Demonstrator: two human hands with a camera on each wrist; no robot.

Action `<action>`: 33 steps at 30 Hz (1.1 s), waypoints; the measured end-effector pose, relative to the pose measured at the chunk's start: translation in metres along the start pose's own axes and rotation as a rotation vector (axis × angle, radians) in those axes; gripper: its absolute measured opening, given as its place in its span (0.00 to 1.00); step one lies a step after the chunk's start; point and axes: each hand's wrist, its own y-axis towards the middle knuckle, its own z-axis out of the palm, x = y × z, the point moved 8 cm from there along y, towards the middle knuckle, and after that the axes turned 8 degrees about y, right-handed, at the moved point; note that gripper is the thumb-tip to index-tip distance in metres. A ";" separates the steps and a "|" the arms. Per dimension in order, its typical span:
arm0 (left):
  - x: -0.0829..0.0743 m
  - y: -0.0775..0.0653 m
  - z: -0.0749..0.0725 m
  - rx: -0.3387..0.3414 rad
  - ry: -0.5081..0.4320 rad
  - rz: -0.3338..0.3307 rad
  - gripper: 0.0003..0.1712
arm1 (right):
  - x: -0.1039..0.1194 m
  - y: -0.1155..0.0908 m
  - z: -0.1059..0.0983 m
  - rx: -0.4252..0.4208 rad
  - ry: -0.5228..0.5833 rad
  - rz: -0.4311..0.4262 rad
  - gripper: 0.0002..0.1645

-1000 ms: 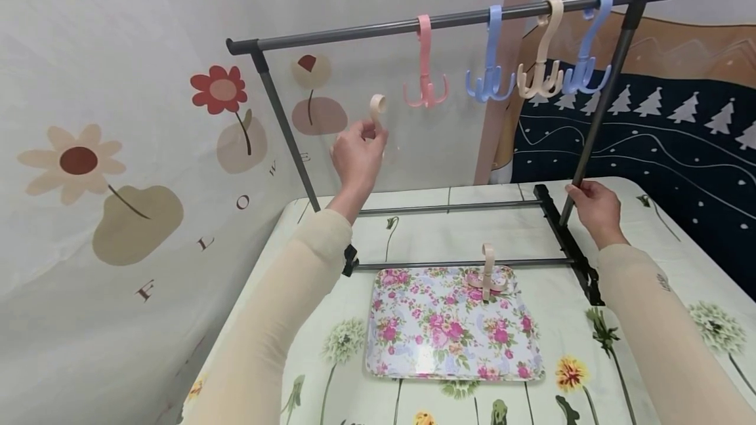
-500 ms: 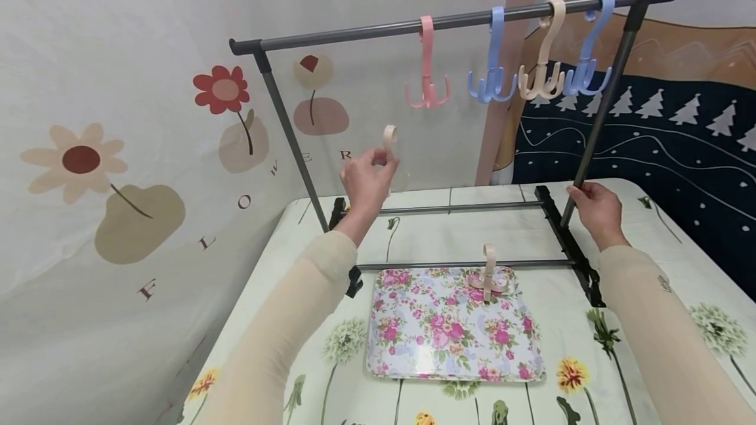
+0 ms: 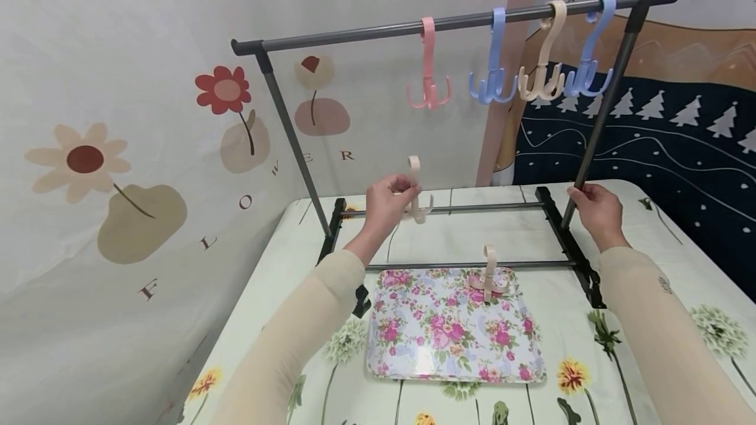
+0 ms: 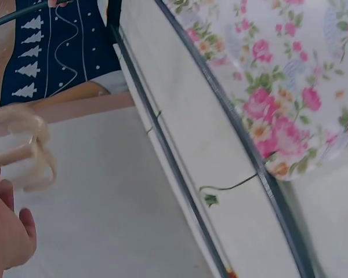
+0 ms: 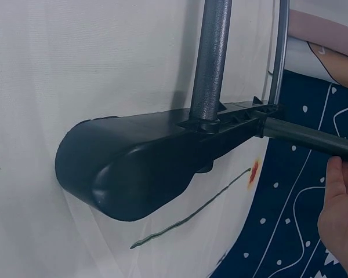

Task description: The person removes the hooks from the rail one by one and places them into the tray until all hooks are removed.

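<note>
In the head view my left hand [image 3: 388, 205] pinches the stem of a beige multi-prong hanging hook [image 3: 415, 164], held upright above the rack's base. The prongs of this beige hook [image 4: 39, 153] show at the left of the left wrist view. My right hand [image 3: 599, 212] grips the lower part of the right upright pole [image 3: 604, 103] of a dark grey rack. From its top bar [image 3: 354, 35] hang a pink hook [image 3: 428, 61], a blue hook [image 3: 495, 61], a beige hook [image 3: 546, 61] and, at the far right, another blue hook [image 3: 588, 51].
A floral tray [image 3: 437, 340] lies in front of the rack, with another beige hook [image 3: 489, 274] on its back part. The rack's black foot [image 5: 122, 168] stands on the flower-print tablecloth [image 3: 331, 399]. Behind are a pale printed curtain [image 3: 147, 38] and dark blue tree-print fabric [image 3: 667, 149].
My left hand has moved down and to the right with the beige hook, whose prongs now show below the fingers. The right hand stays on the pole.
</note>
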 end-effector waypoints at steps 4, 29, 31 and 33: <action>0.009 -0.009 0.013 0.101 -0.043 -0.034 0.07 | -0.001 -0.001 0.000 0.004 0.005 0.009 0.35; 0.039 -0.053 0.073 0.387 -0.139 -0.147 0.05 | 0.000 -0.001 -0.001 0.009 0.006 -0.006 0.35; 0.040 -0.057 0.077 0.400 -0.136 -0.150 0.05 | 0.000 -0.001 0.000 0.010 0.006 -0.006 0.35; 0.042 -0.060 0.081 0.415 -0.131 -0.151 0.05 | 0.000 -0.001 -0.001 0.009 0.003 -0.008 0.35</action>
